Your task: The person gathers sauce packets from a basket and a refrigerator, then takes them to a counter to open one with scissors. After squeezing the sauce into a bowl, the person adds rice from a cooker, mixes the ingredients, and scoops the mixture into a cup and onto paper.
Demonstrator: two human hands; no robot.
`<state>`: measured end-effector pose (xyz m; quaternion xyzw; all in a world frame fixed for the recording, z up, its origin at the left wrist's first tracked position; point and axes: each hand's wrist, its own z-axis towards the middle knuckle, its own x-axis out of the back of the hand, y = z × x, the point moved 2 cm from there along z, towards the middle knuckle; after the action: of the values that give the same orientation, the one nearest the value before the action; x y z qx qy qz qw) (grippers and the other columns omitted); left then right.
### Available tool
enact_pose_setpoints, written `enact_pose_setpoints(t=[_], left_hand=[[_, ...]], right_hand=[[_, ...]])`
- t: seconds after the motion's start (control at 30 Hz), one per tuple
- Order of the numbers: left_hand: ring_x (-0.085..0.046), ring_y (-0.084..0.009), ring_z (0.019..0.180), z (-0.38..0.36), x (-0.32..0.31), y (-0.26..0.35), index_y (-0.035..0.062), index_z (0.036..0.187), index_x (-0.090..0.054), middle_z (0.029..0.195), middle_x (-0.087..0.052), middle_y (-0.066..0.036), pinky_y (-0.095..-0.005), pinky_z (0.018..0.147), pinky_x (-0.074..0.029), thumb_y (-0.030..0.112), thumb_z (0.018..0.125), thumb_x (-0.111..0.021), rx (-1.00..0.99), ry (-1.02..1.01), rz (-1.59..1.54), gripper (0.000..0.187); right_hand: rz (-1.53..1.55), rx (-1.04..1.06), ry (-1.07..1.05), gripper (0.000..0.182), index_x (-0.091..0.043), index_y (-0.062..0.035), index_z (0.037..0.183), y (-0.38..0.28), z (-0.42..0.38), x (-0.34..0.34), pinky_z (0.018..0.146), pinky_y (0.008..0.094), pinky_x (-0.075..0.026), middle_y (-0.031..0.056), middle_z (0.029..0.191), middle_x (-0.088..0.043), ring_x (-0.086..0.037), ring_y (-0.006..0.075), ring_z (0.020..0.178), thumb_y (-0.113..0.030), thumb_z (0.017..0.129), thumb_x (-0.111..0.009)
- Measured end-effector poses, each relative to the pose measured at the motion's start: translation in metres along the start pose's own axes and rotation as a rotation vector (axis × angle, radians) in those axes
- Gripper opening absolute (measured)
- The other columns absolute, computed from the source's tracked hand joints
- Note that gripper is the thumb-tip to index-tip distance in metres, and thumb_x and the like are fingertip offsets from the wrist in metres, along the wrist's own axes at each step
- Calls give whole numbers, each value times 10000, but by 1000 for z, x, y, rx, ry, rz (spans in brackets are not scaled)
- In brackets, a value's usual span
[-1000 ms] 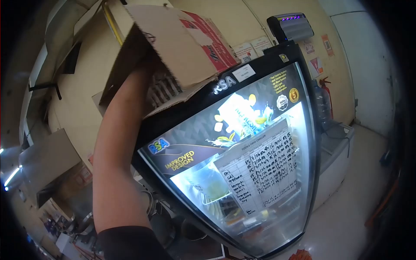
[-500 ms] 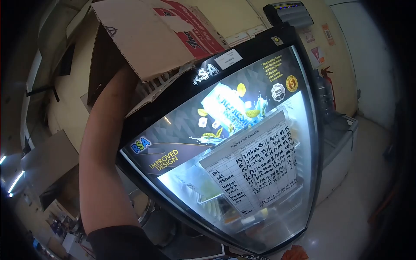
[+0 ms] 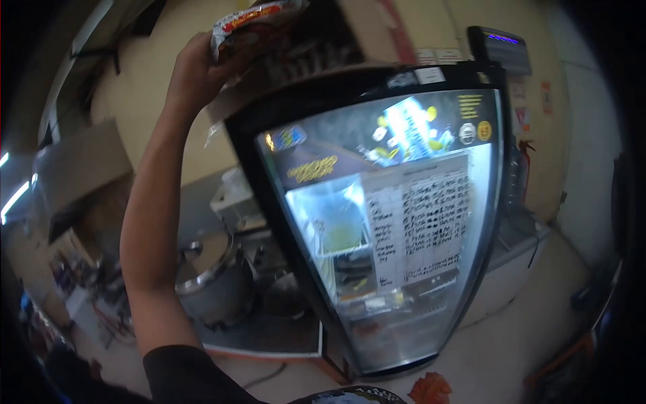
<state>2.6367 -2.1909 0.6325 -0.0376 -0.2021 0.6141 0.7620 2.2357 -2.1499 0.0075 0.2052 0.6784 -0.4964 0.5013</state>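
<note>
My left hand (image 3: 202,73) is raised at the upper left, closed on a shiny plastic packet (image 3: 259,21) with red and yellow print. The packet is just in front of the open cardboard box (image 3: 377,30), which rests on top of a black-framed display chiller (image 3: 498,111). The inside of the box is dark and blurred. A handwritten sheet (image 3: 420,215) is on the chiller's lit glass door, which is closed. My right hand is out of view.
Left of the chiller, a large metal pot (image 3: 212,279) stands on a dark counter (image 3: 276,337). A white chest unit (image 3: 494,286) and a fire extinguisher (image 3: 526,168) are at the right. Something orange (image 3: 431,388) shows at the bottom edge.
My left hand has come out of the box with the packet in it. The view has shifted, so the chiller appears lower and further right, and the pot and counter show more.
</note>
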Motion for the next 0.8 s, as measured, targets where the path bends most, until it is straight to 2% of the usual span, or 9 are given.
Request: enact_pose_setpoints(t=[0.2,0.3,0.33,0.4,0.47,0.5,0.6,0.7,0.8], left_hand=[[-655,-141,1009,-174,77,39,-15,1164,-629,1121,-695,-76,-303,900,-512,176,958,-691,201,426,-267,288],[-623,-176,1098,-308,97,67,13,1292,-517,1224,-636,-80,-340,961,-498,131,997,-612,559,617,-321,331],[-630,-184,1088,-370,91,65,25,1314,-499,1211,-634,-72,-352,960,-505,154,1011,-589,876,857,-629,341],[-632,-171,1065,-485,91,92,98,1303,-518,1183,-639,-56,-334,867,-540,330,1018,-575,1289,872,-688,371],[-587,-130,760,-585,91,118,155,1188,-564,947,-619,-1,-291,595,-461,443,1003,-557,1668,1070,-705,343],[-564,-110,608,-636,93,130,183,1131,-587,828,-609,27,-269,460,-422,500,995,-549,1852,1171,-710,347],[-484,-94,515,-809,136,155,197,1032,-594,732,-556,54,-267,395,-334,518,974,-574,2024,1168,-823,327],[-460,-89,510,-862,179,130,204,992,-600,721,-541,55,-254,398,-307,517,964,-589,2149,1309,-432,314],[-662,-170,847,-924,234,53,118,1277,-576,1065,-670,-19,-321,643,-536,448,980,-600,1961,1304,-231,444]], right_hand=[[-353,-56,-437,322,-439,-123,1078,-9,-24,-44,835,402,-388,51,1065,-437,-433,227,929,-369,953,-606],[-252,-134,-276,325,-435,-123,1060,17,-33,16,819,395,-389,48,1045,-433,-429,222,908,-370,949,-615],[-166,-207,-99,392,-451,-148,1250,34,-37,76,943,454,-414,63,1207,-505,-494,258,1068,-401,973,-562],[-55,-333,105,573,-460,-182,1453,61,-42,136,1094,505,-412,59,1418,-542,-531,285,1269,-384,929,-573],[1,-433,150,735,-448,-198,1477,76,-52,154,1147,490,-358,22,1515,-473,-477,266,1350,-287,794,-702],[-63,-410,125,693,-428,-175,1481,86,-57,152,1116,480,-394,60,1487,-484,-500,275,1321,-363,854,-652],[-282,-398,-21,772,-354,-119,1518,115,-58,100,1076,452,-453,133,1474,-475,-529,297,1285,-572,935,-583],[-191,-440,-44,818,-365,-233,1531,159,-47,94,1111,484,-396,6,1574,-392,-437,256,1379,-435,831,-737],[-245,-459,29,821,-346,-230,1538,206,-26,74,1119,487,-394,15,1580,-380,-440,268,1376,-420,840,-736]])
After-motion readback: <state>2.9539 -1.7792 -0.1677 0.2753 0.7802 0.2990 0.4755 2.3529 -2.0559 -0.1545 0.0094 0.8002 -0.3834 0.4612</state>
